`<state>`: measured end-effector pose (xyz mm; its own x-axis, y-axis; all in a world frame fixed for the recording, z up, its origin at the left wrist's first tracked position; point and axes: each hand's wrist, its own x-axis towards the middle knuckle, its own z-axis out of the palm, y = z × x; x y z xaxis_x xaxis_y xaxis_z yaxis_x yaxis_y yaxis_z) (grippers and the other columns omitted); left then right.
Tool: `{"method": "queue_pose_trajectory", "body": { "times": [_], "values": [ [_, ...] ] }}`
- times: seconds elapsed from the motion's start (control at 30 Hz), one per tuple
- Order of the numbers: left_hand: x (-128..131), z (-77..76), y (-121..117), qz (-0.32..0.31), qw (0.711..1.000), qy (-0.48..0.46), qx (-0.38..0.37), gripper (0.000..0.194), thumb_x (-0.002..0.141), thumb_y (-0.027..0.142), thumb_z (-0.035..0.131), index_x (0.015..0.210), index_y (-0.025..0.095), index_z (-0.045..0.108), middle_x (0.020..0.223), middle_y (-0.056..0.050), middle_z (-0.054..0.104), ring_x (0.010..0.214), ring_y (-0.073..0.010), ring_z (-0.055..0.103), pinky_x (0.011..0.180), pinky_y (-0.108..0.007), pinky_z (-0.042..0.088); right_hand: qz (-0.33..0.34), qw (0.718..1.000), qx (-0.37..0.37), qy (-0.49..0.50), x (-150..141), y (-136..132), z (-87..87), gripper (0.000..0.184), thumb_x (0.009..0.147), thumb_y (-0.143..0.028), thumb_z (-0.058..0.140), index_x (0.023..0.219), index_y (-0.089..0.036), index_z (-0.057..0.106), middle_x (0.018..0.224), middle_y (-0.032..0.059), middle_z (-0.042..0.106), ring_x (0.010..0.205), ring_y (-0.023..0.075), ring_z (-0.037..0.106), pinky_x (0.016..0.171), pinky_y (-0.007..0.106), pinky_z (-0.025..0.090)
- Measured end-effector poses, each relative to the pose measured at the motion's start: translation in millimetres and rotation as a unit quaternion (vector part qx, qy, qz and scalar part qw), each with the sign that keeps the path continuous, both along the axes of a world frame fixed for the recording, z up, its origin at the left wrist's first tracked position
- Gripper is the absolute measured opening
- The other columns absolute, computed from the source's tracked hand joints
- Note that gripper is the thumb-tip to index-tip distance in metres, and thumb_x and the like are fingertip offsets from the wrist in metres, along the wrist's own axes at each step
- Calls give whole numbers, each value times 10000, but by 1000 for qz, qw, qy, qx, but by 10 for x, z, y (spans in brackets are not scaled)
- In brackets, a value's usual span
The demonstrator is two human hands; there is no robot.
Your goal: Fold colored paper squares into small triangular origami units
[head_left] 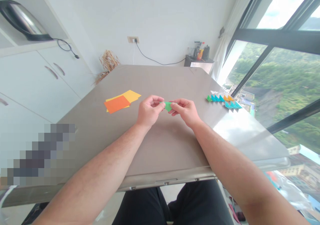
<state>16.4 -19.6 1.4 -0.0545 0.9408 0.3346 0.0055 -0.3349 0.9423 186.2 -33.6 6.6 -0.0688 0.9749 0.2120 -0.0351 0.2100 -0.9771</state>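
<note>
A small green piece of folded paper (168,106) is held just above the middle of the table, pinched at both sides. My left hand (150,110) grips its left end between thumb and fingers. On the other end, my right hand (185,110) pinches it the same way. Parts of the paper are hidden behind my fingertips. To the left lies an orange sheet (117,104) on top of several yellow sheets (131,95). Several folded paper boats stand at the right, among them a green boat (209,99), blue boats (217,98) and orange ones (230,98).
The grey-brown table (160,82) has its front edge at my lap. A window (272,75) runs along the right side. White cabinets with an electric kettle (27,20) are on the left. A small dark cabinet (199,63) stands behind the table. A pixelated patch covers the left edge.
</note>
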Motion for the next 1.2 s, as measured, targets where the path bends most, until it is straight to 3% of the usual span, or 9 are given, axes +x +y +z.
{"method": "queue_pose_trajectory", "body": {
  "times": [0.23, 0.7, 0.87, 1.0, 1.2],
  "values": [
    [-35, -60, 52, -13, 998, 46, 32, 239, 718, 333, 803, 901, 197, 735, 803, -25, 707, 777, -169, 654, 742, -310, 538, -4, 1000, 9, -18, -14, 20, -21, 327, 734, -457, 801, 869, -163, 753, 716, 56, 751, 704, 190, 718, 660, 326, 593],
    [-33, -47, 57, -13, 999, 30, 9, 220, 686, 332, 828, 838, 199, 743, 719, -6, 698, 687, -159, 632, 675, -303, 509, -1, 1000, 11, -18, -22, -25, 31, 300, 724, -459, 796, 762, -170, 725, 678, 50, 741, 630, 161, 675, 648, 319, 572],
    [-29, -28, 31, -22, 997, 73, 15, 196, 717, 340, 810, 841, 201, 747, 707, -5, 708, 656, -142, 620, 643, -283, 484, -11, 997, 38, -72, -10, -19, 6, 290, 729, -453, 789, 769, -178, 708, 664, 30, 714, 602, 144, 632, 598, 291, 519],
    [-12, 12, -6, -54, 998, 27, -17, 294, 690, 345, 843, 919, 192, 740, 780, -28, 747, 704, -161, 672, 718, -313, 535, -39, 995, 47, -83, 1, -11, -12, 263, 756, -438, 767, 751, -184, 698, 631, 21, 685, 598, 146, 612, 591, 290, 489],
    [16, 48, -21, -79, 996, -31, -39, 280, 662, 348, 862, 818, 162, 724, 723, -30, 724, 669, -154, 660, 691, -312, 544, -47, 995, 41, -82, -3, -17, -14, 259, 758, -444, 757, 773, -191, 702, 628, 21, 677, 605, 154, 606, 592, 297, 483]
  ]
}}
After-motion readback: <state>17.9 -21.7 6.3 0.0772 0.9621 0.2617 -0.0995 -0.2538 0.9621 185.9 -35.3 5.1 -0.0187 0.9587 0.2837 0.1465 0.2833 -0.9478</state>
